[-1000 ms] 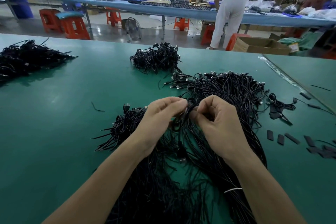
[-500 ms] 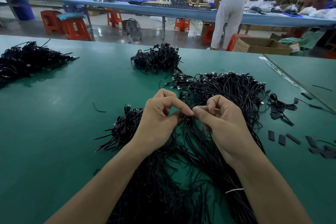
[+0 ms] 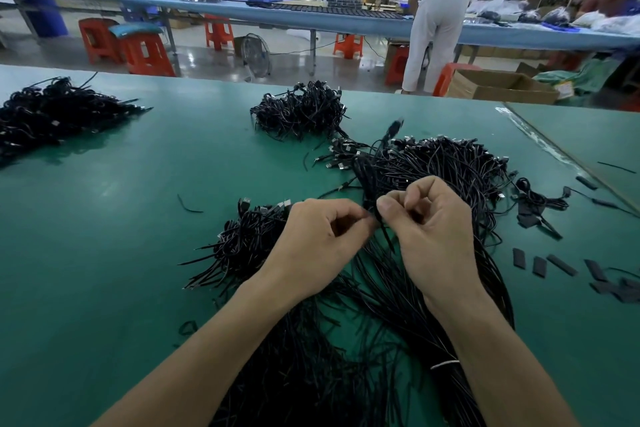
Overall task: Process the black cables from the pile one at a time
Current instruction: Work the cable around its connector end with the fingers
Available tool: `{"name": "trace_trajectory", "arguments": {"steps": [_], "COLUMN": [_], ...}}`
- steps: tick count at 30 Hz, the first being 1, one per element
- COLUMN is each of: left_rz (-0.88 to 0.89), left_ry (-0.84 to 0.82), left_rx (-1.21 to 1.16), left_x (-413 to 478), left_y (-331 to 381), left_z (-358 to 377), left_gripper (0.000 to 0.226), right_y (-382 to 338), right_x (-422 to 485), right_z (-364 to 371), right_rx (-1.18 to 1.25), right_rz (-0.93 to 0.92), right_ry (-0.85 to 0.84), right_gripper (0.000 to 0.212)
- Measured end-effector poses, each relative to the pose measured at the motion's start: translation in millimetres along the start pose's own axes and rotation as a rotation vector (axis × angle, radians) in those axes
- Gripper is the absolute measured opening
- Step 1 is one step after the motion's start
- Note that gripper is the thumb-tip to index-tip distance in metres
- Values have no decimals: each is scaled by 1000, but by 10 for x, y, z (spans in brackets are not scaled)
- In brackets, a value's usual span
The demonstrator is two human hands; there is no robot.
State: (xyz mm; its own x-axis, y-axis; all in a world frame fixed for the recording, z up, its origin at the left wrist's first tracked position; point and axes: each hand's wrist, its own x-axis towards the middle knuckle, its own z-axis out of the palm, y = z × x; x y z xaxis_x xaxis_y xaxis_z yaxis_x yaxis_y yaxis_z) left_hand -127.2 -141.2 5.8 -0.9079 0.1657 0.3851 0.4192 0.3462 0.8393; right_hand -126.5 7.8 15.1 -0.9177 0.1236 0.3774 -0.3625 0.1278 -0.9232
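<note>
Pinches one cable (image 3: 393, 127) between thumb and forefinger tips of left hand (image 3: 317, 241) and right hand (image 3: 434, 236), remaining fingers curled toward the palms. Holds it just above the near edge of the big pile (image 3: 457, 166) on the green table (image 3: 138, 191). Has raised it since the earlier frames, with plug end now up, blurred, over the pile's far side, not down among the rest as before. Leaves the strips (image 3: 519, 258) at right unmoved.

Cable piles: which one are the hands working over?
The pile nearest the person: left hand and right hand pinch a cable above it. The far-left pile and far-centre pile lie untouched.
</note>
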Motion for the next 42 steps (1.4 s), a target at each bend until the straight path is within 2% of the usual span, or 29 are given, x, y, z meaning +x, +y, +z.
{"name": "trace_trajectory", "arguments": {"steps": [3,7,11,16,24,26,29,33,37,39,42], "left_rz": [-48,-139,-320,-164,-55,-22,55,254,380,377,357], "left_ry": [1,-35,-48,-33,23,0,-23,-60,29,88,237], "left_rx": [-22,-312,-483,-498,-459,-404,-251,-3,195,298,557], "left_x": [17,25,48,52,42,40,9,-29,-52,-63,-55], "left_y": [-35,-1,-28,-40,-25,-22,-55,-112,-190,-257,-381], "left_z": [17,-23,-88,-122,-149,-139,-121,-145,-146,-134,-150], "left_gripper": [20,29,45,20,50,52,44,28,25,20,17], "right_y": [-34,-56,-61,-1,-22,-24,-38,-8,76,146,325], "right_x": [-19,-61,-83,-69,-24,-25,-40,-37,-21,-6,-3], "right_z": [15,36,48,38,31,25,25,7,33,33,-30], "right_rx": [-51,-82,-108,-109,40,100,198,390,348,128,-470], "right_rz": [-44,-27,5,64,184,237,329,474,471,372,264], "right_ry": [-59,-130,-172,-159,-137,-138,-134,-127,-99,-88,-193], "right_gripper": [44,43,41,38,38,39,41,42,36,26,13]}}
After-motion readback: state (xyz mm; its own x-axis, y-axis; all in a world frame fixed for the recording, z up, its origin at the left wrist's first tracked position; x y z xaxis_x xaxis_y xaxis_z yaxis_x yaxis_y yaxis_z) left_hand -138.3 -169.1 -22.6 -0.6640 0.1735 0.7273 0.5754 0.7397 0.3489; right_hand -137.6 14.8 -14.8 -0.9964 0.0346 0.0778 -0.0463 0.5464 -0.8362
